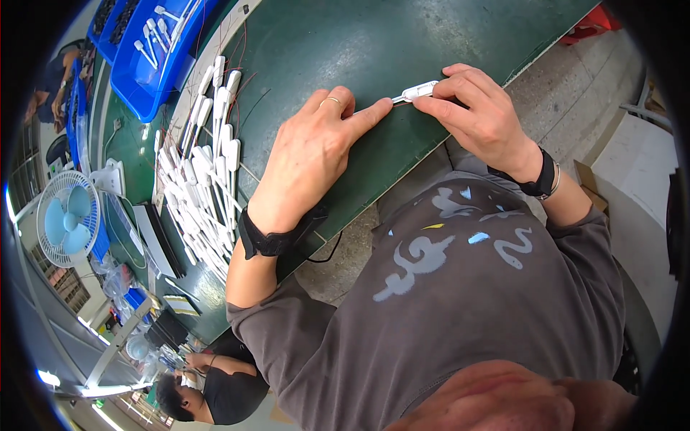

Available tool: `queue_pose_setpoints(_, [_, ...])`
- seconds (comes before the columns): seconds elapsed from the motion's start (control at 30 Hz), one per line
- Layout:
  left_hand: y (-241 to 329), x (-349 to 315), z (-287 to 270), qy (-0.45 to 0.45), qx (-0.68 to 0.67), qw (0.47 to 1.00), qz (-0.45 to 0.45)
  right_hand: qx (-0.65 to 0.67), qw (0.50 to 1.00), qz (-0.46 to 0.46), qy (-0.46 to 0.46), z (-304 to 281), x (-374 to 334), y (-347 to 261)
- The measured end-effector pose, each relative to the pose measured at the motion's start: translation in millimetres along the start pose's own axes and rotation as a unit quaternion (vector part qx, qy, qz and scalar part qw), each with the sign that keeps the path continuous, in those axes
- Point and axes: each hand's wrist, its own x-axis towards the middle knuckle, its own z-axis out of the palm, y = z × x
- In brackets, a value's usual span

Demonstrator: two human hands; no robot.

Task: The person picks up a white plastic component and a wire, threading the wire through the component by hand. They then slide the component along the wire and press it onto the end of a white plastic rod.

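A white plastic stick-shaped part (419, 91), with a wide flat end and a thin stem, lies across both hands above the green table. My right hand (478, 108) pinches its wide end between thumb and fingers. The fingers of my left hand (313, 147) are closed at the thin stem, whose far end they hide. To the left of my left hand lies a heap of similar white parts (205, 194), several with thin dark red wires.
Blue bins (144, 93) stand at the far left, one with white parts inside. A fan (70, 218) and a dark flat bar (154, 241) are beyond the heap. The green tabletop (316, 43) ends close to my body. Another person (230, 388) works at the lower left.
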Motion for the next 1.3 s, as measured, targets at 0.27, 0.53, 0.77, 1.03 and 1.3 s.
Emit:
queue_pose_setpoints(0.27, [5,8,11,0.075,-0.024,0.997,-0.001,0.004,1.000,0.015,0.019,2,2,-3])
queue_pose_setpoints(0.53, [10,22,25,0.129,-0.053,0.988,-0.061,0.015,1.000,0.006,0.021,2,2,0])
queue_pose_setpoints(0.77, [8,31,16,0.076,-0.131,0.980,-0.133,0.014,1.000,-0.008,0.011,0,2,3])
queue_pose_setpoints(1.03, [7,33,15,0.056,-0.145,0.979,-0.134,0.011,1.000,0.001,0.004,2,3,4])
queue_pose_setpoints(1.3, [7,33,16,0.058,-0.146,0.980,-0.121,0.040,0.996,0.081,0.011,1,9,-3])
